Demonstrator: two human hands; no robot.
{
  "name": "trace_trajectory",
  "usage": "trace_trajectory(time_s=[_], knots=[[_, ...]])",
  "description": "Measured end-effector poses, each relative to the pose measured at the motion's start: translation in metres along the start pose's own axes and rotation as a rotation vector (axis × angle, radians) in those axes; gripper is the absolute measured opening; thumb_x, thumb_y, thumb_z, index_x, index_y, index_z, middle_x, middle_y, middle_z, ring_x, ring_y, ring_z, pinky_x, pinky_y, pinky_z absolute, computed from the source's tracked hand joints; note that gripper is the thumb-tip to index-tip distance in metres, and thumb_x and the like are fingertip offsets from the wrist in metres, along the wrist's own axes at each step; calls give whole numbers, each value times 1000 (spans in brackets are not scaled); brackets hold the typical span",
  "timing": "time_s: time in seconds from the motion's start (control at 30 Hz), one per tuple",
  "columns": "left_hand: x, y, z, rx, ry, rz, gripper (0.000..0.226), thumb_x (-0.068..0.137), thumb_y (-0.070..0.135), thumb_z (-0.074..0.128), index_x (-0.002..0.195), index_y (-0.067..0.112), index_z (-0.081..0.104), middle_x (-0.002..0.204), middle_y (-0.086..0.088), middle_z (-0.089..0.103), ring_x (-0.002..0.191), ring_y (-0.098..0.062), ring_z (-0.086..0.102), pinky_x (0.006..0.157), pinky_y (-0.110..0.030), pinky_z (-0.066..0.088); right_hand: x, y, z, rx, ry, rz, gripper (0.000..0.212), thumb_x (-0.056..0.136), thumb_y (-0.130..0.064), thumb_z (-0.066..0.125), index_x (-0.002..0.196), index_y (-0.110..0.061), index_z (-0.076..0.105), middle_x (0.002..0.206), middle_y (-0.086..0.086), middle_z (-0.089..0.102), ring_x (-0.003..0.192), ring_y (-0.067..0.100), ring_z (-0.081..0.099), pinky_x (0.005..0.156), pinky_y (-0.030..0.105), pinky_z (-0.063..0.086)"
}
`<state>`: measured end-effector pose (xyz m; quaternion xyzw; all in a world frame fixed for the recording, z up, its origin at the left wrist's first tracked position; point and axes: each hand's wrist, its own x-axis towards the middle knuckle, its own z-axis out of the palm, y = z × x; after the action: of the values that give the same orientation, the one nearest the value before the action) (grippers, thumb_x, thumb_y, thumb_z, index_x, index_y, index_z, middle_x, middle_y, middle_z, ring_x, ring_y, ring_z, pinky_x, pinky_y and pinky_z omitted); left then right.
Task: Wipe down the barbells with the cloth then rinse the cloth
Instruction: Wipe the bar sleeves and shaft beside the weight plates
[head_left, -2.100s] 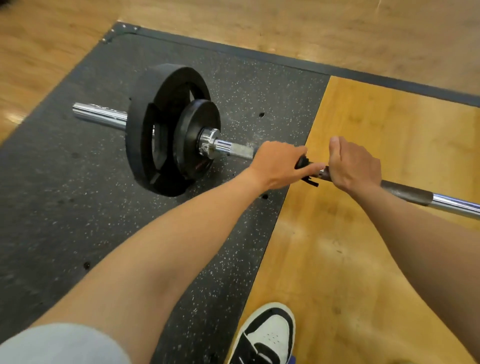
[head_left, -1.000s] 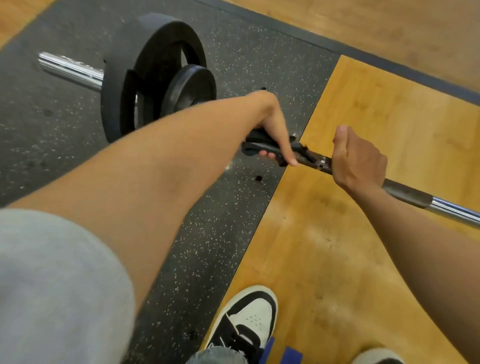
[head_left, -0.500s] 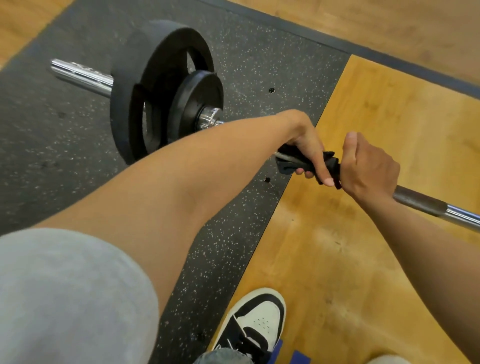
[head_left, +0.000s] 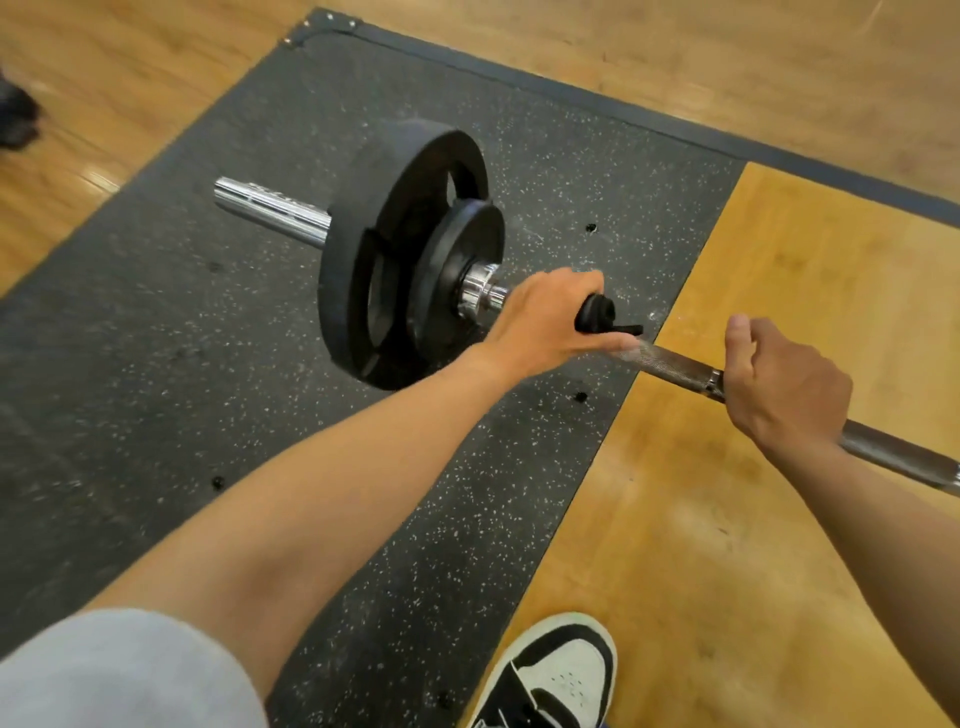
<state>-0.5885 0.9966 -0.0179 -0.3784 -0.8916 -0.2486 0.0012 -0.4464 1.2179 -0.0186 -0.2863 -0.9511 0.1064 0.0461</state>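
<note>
A barbell lies across the floor, its steel shaft running from upper left to lower right. Two black plates sit on its chrome sleeve over the rubber mat. My left hand is wrapped around the shaft just right of the collar, with a black cloth bunched in its grip. My right hand is closed around the shaft further right, over the wooden panel. A bare knurled stretch of shaft shows between the two hands.
A speckled black rubber mat with a dark frame borders a yellow wooden platform panel. My black-and-white shoe stands at the bottom edge. A dark blurred object lies on the wood floor at far left.
My left hand has slid the cloth left along the shaft toward the plates, away from my right hand, uncovering knurled steel between them. My right hand has kept its grip.
</note>
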Motion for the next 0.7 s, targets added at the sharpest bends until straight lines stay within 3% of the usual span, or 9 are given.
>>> trace_trajectory(time_s=[0.1,0.17,0.3,0.4,0.5,0.6,0.67,0.7], knots=[[-3,0,-13,143,480,3,58,87,68,62,83,11,57,76,-3,55,70,-21,47,62,-33,36,-1,-2,-1,7,-3,8,62,107,-55,17,104,-10,61,59,3,33,68,35,43,66,41,31],[-2,0,-25,392,609,-80,58,91,67,58,94,10,62,89,-7,59,78,-24,50,68,-35,38,1,-3,-1,9,5,3,63,107,-55,17,104,-10,61,60,5,36,67,35,43,66,41,32],[-32,-16,-12,761,340,-237,70,97,72,41,128,12,58,126,-9,59,111,-28,56,95,-38,40,4,-2,0,-2,5,3,64,107,-57,16,102,-12,60,59,5,37,66,35,45,67,40,33],[-53,-24,3,701,168,-248,85,100,74,25,147,7,48,152,-12,47,144,-32,40,112,-39,32,5,-2,1,-5,10,2,66,106,-60,13,100,-13,59,61,7,40,66,36,47,66,40,34],[-38,-17,-9,591,29,-296,99,96,78,12,154,2,40,162,-15,37,155,-30,22,123,-41,21,6,-2,3,-18,22,-4,67,103,-65,9,94,-16,54,63,9,42,66,36,48,66,40,34],[-2,-19,-27,625,-177,-216,101,97,76,5,132,3,65,144,-17,59,147,-30,38,125,-41,21,7,0,4,-33,38,-18,67,101,-68,6,92,-19,50,68,14,50,67,37,50,66,40,34],[22,-17,-41,660,-374,-147,88,105,66,8,103,9,76,104,-15,73,120,-32,56,118,-41,30,8,1,5,-31,43,-22,67,100,-69,4,91,-20,49,70,16,52,68,37,51,67,40,35],[31,-16,-44,659,-442,-112,79,108,61,10,91,15,72,85,-12,70,109,-31,58,114,-41,33,9,1,6,-27,39,-22,67,100,-69,5,91,-20,49,69,15,52,68,37,51,67,40,35]])
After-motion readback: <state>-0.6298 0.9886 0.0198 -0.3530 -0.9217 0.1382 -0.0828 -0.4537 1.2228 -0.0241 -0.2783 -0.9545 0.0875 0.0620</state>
